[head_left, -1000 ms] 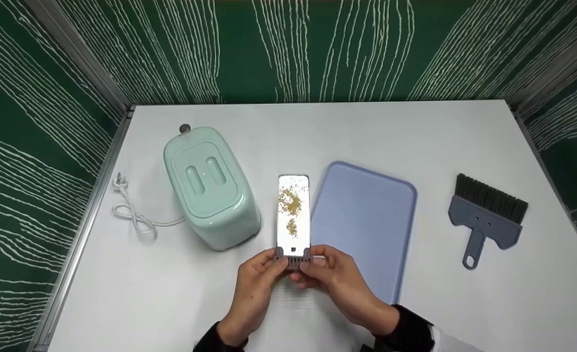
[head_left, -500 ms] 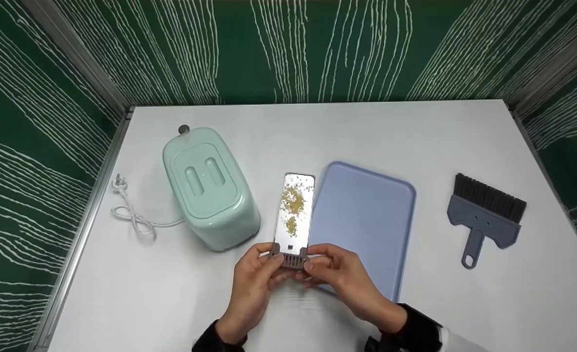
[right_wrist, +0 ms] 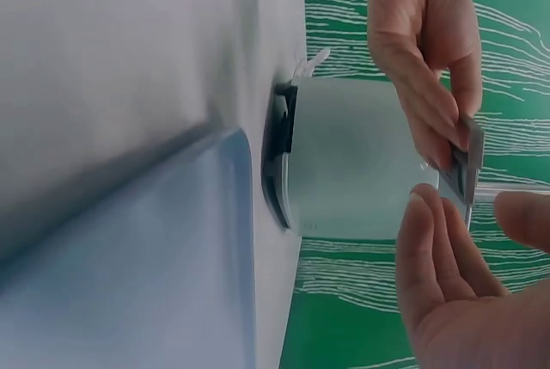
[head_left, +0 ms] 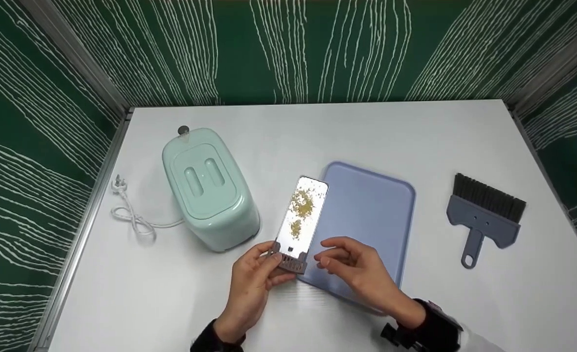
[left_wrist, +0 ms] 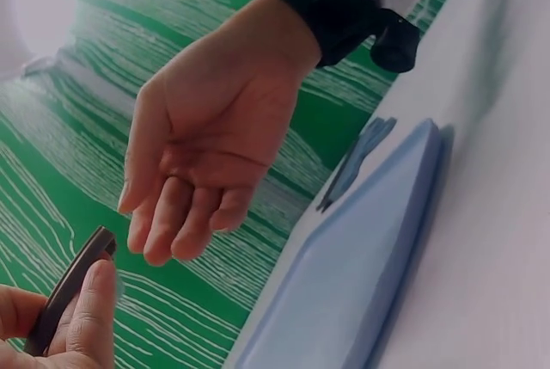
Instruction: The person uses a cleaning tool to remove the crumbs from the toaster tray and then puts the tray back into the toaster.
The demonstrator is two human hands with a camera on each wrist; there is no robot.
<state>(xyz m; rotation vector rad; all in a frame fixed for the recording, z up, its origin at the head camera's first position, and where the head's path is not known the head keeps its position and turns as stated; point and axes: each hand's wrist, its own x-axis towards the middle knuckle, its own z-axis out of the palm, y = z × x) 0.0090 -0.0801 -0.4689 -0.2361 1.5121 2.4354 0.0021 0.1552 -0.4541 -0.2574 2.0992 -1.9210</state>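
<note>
My left hand holds a slim metal crumb tray by its grey slotted end, thumb on top and fingers underneath. Yellow crumbs lie scattered on its shiny face. The tray leans to the right and overlaps the left edge of the blue tray in the head view. My right hand is just right of the grey end, apart from it, fingers loosely bent around nothing. In the right wrist view, the crumb tray shows edge-on in my left hand, close to my right fingertips.
A mint-green toaster with a lid stands to the left, its white cord and plug beside it. The blue tray lies flat right of centre. Further right lies a dark grey brush with black bristles.
My right hand has let go of the crumb tray's grey end and drawn away to the right. The crumb tray has turned from upright in view to a rightward slant, held by my left hand.
</note>
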